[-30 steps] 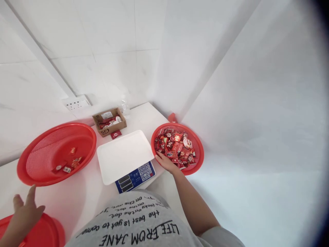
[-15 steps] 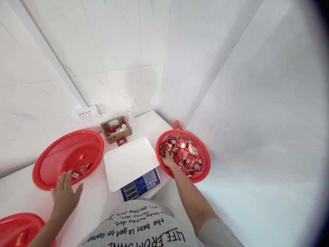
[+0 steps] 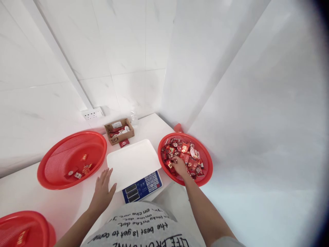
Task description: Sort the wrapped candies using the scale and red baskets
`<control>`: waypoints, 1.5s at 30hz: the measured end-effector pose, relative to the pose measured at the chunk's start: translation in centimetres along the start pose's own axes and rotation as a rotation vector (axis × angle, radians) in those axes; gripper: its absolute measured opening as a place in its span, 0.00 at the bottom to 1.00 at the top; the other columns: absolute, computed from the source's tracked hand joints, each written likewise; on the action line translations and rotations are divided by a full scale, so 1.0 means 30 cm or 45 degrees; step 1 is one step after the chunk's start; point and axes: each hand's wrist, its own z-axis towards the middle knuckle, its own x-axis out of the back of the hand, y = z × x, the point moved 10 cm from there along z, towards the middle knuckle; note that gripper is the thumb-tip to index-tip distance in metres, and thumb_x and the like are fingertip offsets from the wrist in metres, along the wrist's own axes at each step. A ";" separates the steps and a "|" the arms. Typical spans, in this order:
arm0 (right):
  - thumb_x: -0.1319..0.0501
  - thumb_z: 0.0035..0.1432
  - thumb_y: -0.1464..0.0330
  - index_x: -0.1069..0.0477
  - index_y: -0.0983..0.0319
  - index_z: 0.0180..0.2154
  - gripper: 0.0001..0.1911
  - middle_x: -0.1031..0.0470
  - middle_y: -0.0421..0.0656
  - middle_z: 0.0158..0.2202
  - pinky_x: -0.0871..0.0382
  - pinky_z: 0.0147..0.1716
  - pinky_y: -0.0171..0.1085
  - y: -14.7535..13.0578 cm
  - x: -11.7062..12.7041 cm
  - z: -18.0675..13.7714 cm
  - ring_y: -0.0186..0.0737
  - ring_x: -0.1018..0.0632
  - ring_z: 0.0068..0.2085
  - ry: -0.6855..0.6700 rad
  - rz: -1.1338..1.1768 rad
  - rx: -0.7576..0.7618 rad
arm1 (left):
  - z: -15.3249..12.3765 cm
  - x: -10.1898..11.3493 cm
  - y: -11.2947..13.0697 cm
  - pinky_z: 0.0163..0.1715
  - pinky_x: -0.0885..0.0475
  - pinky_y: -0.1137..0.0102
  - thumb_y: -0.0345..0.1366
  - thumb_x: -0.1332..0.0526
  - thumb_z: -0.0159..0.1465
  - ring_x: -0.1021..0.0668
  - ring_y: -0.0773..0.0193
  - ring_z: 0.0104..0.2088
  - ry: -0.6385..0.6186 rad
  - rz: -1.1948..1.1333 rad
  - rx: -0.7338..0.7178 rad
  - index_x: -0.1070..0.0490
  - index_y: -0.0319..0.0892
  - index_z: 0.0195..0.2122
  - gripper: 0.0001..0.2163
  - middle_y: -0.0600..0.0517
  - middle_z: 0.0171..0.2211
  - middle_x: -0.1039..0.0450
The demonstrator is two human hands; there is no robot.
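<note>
My right hand (image 3: 180, 167) reaches into the right red plastic basket (image 3: 210, 169), fingers curled together among small red wrapped packets (image 3: 190, 164). What its fingertips grip, if anything, is hidden. My left hand (image 3: 102, 192) holds nothing. Its fingers are spread beside the left edge of the white weighing tray (image 3: 132, 163), which sits on a digital scale with a blue keypad panel (image 3: 142, 186). The tray carries nothing. To the left, a larger red basket (image 3: 51, 171) has a few small packets (image 3: 86, 168) at its bottom.
A small cardboard box (image 3: 119, 132) with red packets inside stands behind the scale, with one red packet (image 3: 124, 143) in front. Beside it is a clear plastic item (image 3: 133, 118). Another red basket (image 3: 38, 219) is at lower left. A wall socket (image 3: 93, 114) is behind the table.
My left hand has moved right, from the left basket's edge to the tray's side. My right hand has shifted slightly within its basket, its fingers now more curled. The view has shifted a little.
</note>
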 end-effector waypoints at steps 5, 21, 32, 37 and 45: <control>0.47 0.45 0.68 0.32 0.62 0.35 0.13 0.30 0.42 0.31 0.35 0.37 0.39 -0.051 0.112 -0.015 0.40 0.30 0.33 0.206 0.036 0.004 | 0.002 -0.022 0.025 0.57 0.48 0.50 0.40 0.52 0.63 0.45 0.52 0.61 -0.043 -0.020 -0.017 0.52 0.42 0.61 0.25 0.41 0.59 0.45; 0.41 0.46 0.64 0.34 0.62 0.45 0.21 0.31 0.41 0.36 0.29 0.38 0.37 -0.399 -0.237 -0.105 0.35 0.27 0.37 -0.352 0.786 -0.006 | 0.011 -0.141 0.122 0.58 0.49 0.50 0.35 0.50 0.61 0.49 0.52 0.63 -0.287 -0.047 -0.042 0.50 0.43 0.61 0.25 0.42 0.62 0.49; 0.46 0.53 0.66 0.40 0.59 0.54 0.26 0.36 0.46 0.56 0.40 0.53 0.43 -0.294 -0.166 -0.092 0.41 0.34 0.56 -0.196 0.496 0.086 | -0.007 -0.256 0.136 0.56 0.50 0.47 0.39 0.47 0.61 0.52 0.48 0.63 -0.473 0.052 -0.166 0.48 0.48 0.61 0.26 0.45 0.63 0.52; 0.48 0.53 0.68 0.35 0.64 0.51 0.22 0.32 0.49 0.52 0.42 0.54 0.43 -0.111 -0.112 -0.078 0.42 0.31 0.53 -0.192 0.091 -0.029 | 0.028 -0.261 0.196 0.58 0.53 0.48 0.42 0.47 0.61 0.53 0.49 0.63 -0.555 0.060 -0.244 0.46 0.49 0.60 0.25 0.48 0.64 0.53; 0.48 0.54 0.66 0.38 0.64 0.55 0.25 0.35 0.50 0.56 0.43 0.54 0.43 -0.023 -0.155 -0.079 0.44 0.33 0.55 -0.376 0.045 -0.166 | 0.093 -0.310 0.255 0.58 0.55 0.49 0.45 0.48 0.61 0.55 0.49 0.63 -0.748 0.090 -0.234 0.48 0.47 0.61 0.27 0.46 0.64 0.56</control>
